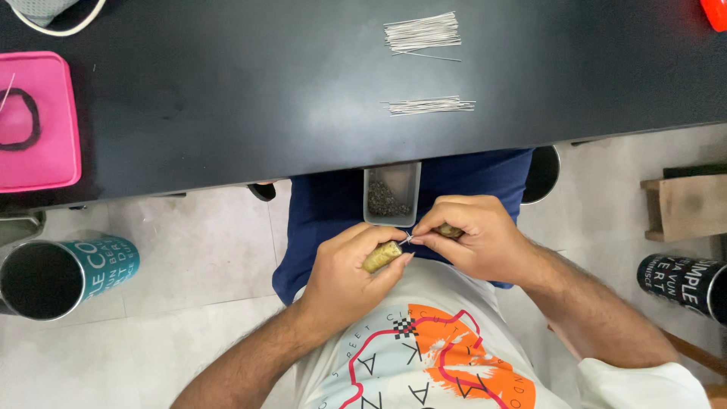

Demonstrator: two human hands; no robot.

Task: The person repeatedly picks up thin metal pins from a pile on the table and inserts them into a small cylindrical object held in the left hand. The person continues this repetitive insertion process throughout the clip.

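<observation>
My left hand (348,276) grips a small yellowish cylinder (382,256) over my lap. My right hand (477,238) pinches a thin metal pin (407,238) whose tip meets the end of the cylinder; a brownish piece (448,230) shows between its fingers. Both hands sit close together just below a small grey tray (391,195) of dark bits resting on my blue-trousered lap.
A black table (265,98) lies ahead with two bundles of thin metal pins (422,33) (429,106). A pink box (38,121) sits at its left edge. A teal can (64,274) and a black can (685,280) stand on the floor; a wooden block (685,204) at right.
</observation>
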